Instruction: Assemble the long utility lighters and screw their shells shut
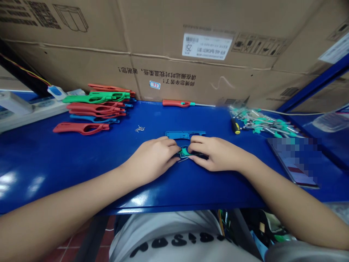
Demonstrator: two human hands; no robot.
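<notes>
- Nearest, at the lower edge: one pale shirt (pixel 163 227) with black lettering.
- Reaching in from lower left and lower right: two bare forearms (pixel 81 200), slanting together toward the middle of a blue tabletop (pixel 68 163).
- Left hand (pixel 152 158): back upward, with bent fingers and the thumb on the near side; pinching the left side of a small green part (pixel 185 151).
- Right hand (pixel 218 154): likewise back upward, with forefinger curled down and thumb below it; pinching the same part from the right.
- Between the two sets of fingertips, low over the tabletop: that single green part, bright and mostly covered, with a thin strand along its near side, too small to tell as wire or rod.
- Off to the right, near the right forearm: one phone (pixel 293 163), lying flat.
- Just beyond the fingers: one blue handle shell (pixel 174 135), lying lengthwise with its ribbed inside upward.
- Farther left: a little heap of screws (pixel 140 128), too small to count.
- Beyond, at left: stacked handles (pixel 81 128) in red, blue, green and orange, at least seven, some partly hidden.
- At right: one black-and-yellow screwdriver (pixel 235 125), touching or just beside a tangle of metal rods with teal pieces (pixel 267 123), not countable.
- Farther still, by the cardboard (pixel 152 32): one red lighter (pixel 176 103) with teal trigger and slim rod.
</notes>
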